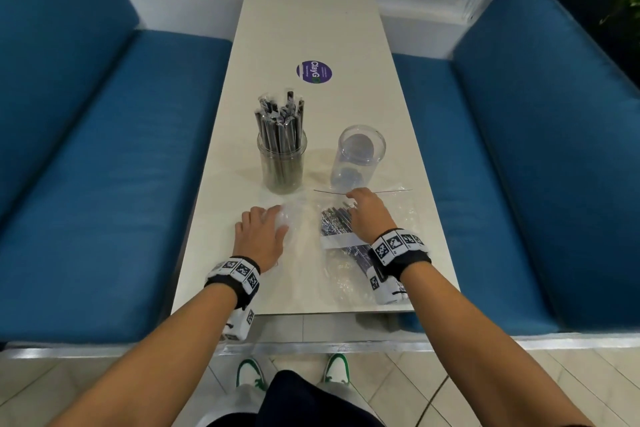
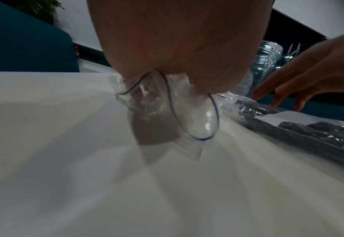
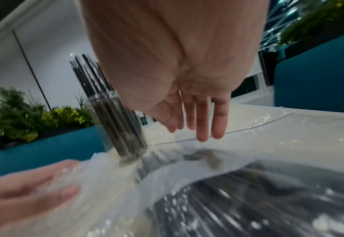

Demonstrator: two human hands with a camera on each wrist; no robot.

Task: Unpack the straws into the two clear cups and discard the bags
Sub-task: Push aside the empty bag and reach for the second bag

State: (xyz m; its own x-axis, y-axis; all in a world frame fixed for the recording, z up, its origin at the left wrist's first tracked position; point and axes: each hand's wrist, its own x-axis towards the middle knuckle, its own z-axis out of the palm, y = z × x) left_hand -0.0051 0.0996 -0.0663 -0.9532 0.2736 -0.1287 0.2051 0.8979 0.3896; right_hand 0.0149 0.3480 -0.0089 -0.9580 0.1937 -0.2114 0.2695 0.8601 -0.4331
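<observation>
Near the table's front edge my left hand [image 1: 264, 233] holds a crumpled, empty clear bag [image 1: 292, 218]; in the left wrist view the bag [image 2: 187, 115] bunches out from under the palm [image 2: 177, 44]. My right hand [image 1: 369, 215] hovers with straight fingers [image 3: 201, 128] over a clear bag of dark wrapped straws [image 1: 341, 236], fingertips at or just above the plastic near its open end. Behind the hands stand a clear cup full of straws [image 1: 282, 152] and an empty clear cup [image 1: 356, 156]. The full cup [image 3: 116, 115] is left of my right hand.
The long white table [image 1: 311, 28] has a round purple sticker [image 1: 314, 71] beyond the cups. Blue benches [image 1: 104, 149] line both sides. A window sill runs along the far end, and plants stand behind the seats.
</observation>
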